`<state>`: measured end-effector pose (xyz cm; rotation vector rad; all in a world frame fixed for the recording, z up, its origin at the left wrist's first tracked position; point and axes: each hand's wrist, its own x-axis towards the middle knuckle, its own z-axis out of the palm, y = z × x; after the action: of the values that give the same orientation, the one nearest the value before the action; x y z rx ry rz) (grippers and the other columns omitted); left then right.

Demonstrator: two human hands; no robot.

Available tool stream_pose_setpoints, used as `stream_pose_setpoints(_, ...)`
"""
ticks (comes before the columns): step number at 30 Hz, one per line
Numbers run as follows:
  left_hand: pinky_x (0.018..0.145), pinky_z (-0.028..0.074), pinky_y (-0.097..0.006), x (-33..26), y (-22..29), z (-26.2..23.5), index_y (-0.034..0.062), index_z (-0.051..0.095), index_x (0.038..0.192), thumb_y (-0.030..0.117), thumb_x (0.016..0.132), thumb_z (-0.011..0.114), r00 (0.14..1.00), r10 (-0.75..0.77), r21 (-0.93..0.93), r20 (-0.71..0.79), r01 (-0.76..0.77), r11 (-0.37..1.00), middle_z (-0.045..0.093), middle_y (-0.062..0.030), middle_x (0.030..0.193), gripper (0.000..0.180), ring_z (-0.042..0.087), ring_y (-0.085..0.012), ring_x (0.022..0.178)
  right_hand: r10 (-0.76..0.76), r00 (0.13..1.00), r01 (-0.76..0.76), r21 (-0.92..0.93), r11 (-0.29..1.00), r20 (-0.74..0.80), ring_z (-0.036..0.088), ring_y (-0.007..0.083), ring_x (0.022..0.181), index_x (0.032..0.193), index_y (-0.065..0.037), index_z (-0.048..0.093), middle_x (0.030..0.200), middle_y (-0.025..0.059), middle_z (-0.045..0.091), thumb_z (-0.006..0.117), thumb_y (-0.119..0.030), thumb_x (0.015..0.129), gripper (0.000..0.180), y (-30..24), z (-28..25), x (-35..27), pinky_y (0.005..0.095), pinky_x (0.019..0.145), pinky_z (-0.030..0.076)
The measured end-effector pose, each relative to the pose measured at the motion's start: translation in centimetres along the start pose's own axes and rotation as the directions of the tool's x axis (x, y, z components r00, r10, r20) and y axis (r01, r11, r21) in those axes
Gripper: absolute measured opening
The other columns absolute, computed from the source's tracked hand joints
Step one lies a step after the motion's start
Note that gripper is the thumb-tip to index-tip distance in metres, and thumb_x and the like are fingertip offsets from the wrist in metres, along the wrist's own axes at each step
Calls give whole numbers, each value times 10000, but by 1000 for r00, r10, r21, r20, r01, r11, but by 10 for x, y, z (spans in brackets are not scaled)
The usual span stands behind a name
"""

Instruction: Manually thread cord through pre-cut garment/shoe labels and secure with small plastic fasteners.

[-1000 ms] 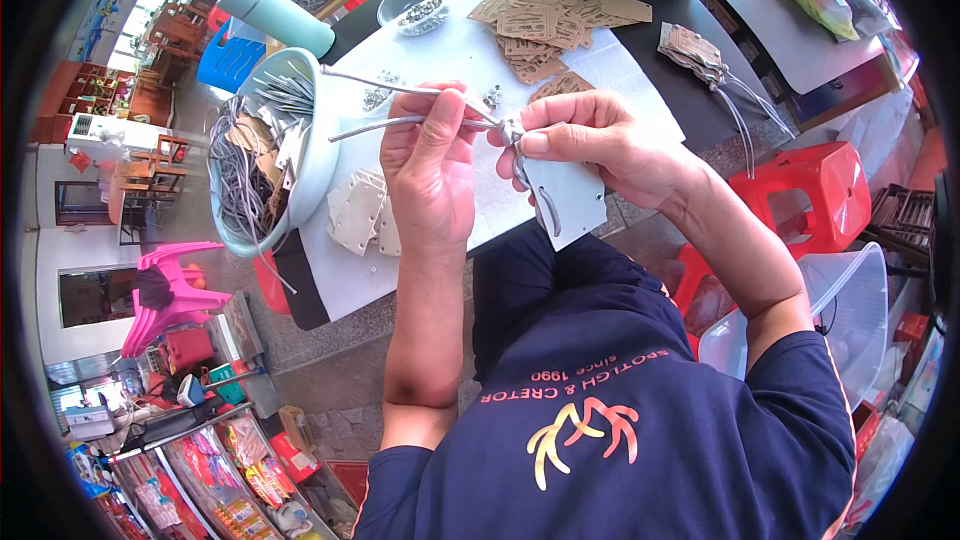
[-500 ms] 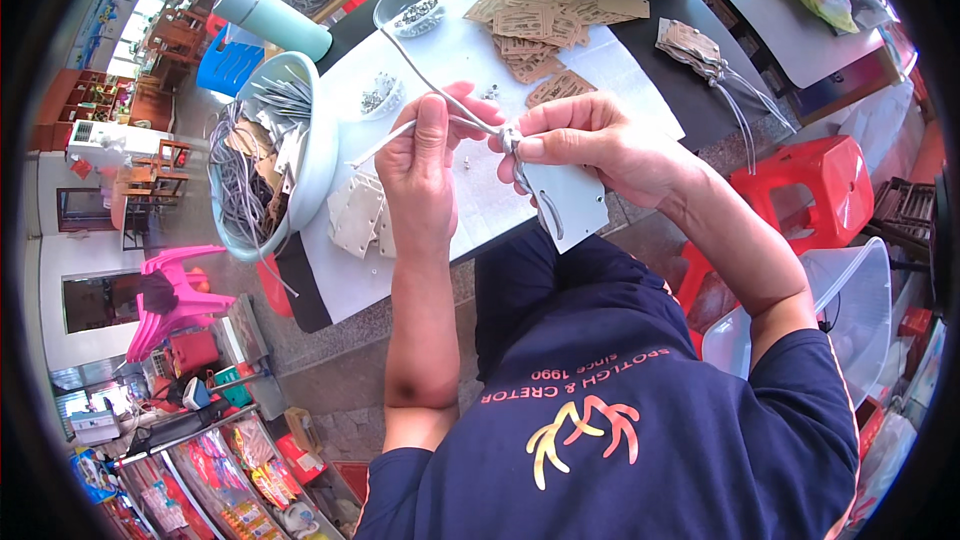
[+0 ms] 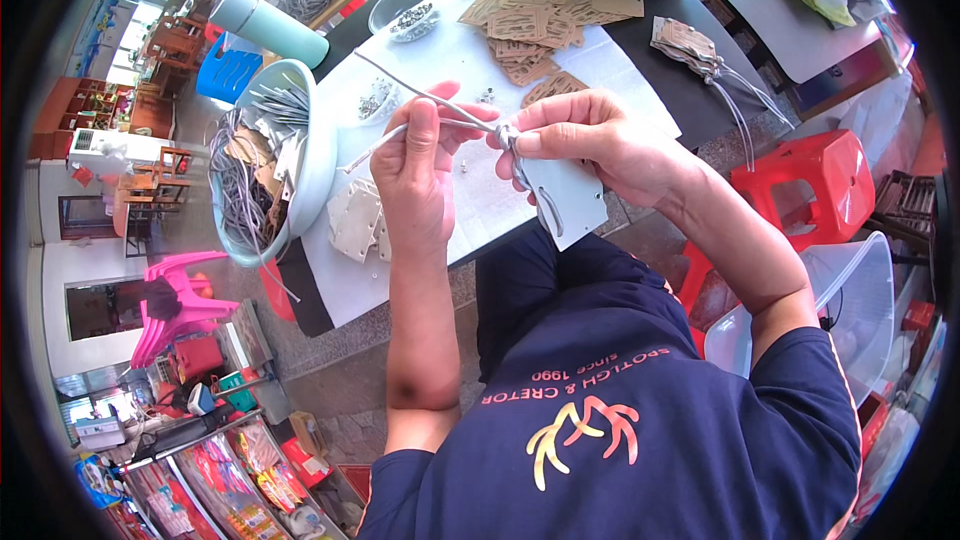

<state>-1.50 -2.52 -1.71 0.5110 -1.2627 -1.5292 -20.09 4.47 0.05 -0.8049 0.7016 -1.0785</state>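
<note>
Between the thumb and fingers of my left hand (image 3: 424, 152) runs a grey cord (image 3: 385, 134), one end sticking out past the thumb. Another length of it stretches above the hand to the upper left. My right hand (image 3: 590, 138) pinches the knotted part of the cord, next to the upper end of a pale card (image 3: 574, 202) with small holes. Strands of cord wrap along the card's left side. Both hands are above the white sheet (image 3: 345, 280) on the table. Just left of my left forearm lie several pale cards (image 3: 354, 220).
To the left stands a light blue basin (image 3: 322, 155) full of cords and cards. Clear bowls (image 3: 408, 2) of small metal parts sit farther back, near a pile of brown cards (image 3: 525, 25). A corded card bundle (image 3: 688, 43) and a red stool (image 3: 812, 185) are at right.
The cord's upper free end has swung down and to the left. My left hand has shifted very slightly left. My right hand keeps its pinch on the knot.
</note>
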Motion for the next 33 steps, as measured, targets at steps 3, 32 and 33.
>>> stream_pose_setpoints(3,771,516,-323,-3,-2,-4,-11,615,1085,169,974,563,999,-3,-30,54,4,1000,690,-149,904,218,676,-219,840,-13,1000,13,-1,1000,-20,655,138,808,1063,18,642,956,109,699,634,-157,910,232,2,-1,1,267,735,538)
stream_pose_setpoints(32,802,524,-360,-4,-1,-3,27,604,1035,129,926,628,988,140,-71,64,-136,988,658,-122,937,151,655,-230,881,-33,999,32,-15,999,-28,668,151,769,1069,15,642,942,109,703,612,-186,926,248,4,0,3,277,689,556)
stream_pose_setpoints(33,827,502,-364,-4,-1,-4,35,604,1046,154,937,613,988,135,-72,72,-130,989,649,-113,937,162,634,-221,887,-33,998,32,-26,999,-47,668,145,782,1076,11,642,953,109,704,613,-175,922,244,5,1,2,274,692,556)
